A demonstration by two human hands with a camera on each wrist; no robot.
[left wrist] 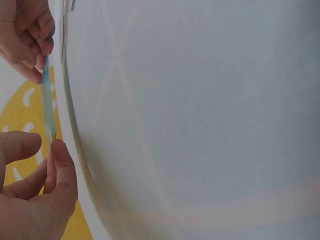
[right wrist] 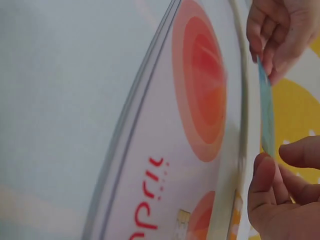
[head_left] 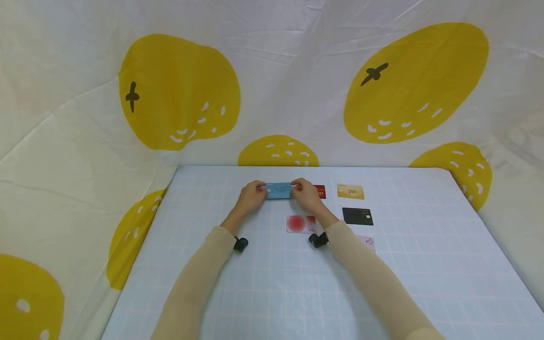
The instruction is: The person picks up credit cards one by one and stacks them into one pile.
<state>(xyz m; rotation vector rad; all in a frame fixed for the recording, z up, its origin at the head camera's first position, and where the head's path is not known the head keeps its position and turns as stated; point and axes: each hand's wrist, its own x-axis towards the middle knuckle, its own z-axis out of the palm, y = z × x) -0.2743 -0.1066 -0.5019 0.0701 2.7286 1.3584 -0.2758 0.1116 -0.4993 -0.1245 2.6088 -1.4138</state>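
In the head view a blue card point(head_left: 278, 191) with large letters on it spans the gap between two hands at the far middle of the table. My left hand point(head_left: 251, 195) pinches its left end and my right hand point(head_left: 306, 195) its right end. The left wrist view shows the card point(left wrist: 47, 102) nearly edge-on, the left hand's point(left wrist: 45, 195) fingertips at its near end. Partly behind the right hand lies a red card point(head_left: 320, 191). A white card with red circles point(head_left: 297, 224) lies nearer, below the right hand, and fills much of the right wrist view.
Right of the red card lies a gold card point(head_left: 350, 191), with a black card point(head_left: 358, 216) in front of it. My right sleeve partly covers a pink-patterned card point(head_left: 367, 242). The pale blue checked table point(head_left: 255, 293) meets a white curtain with yellow fruit point(head_left: 289, 94) at the back.
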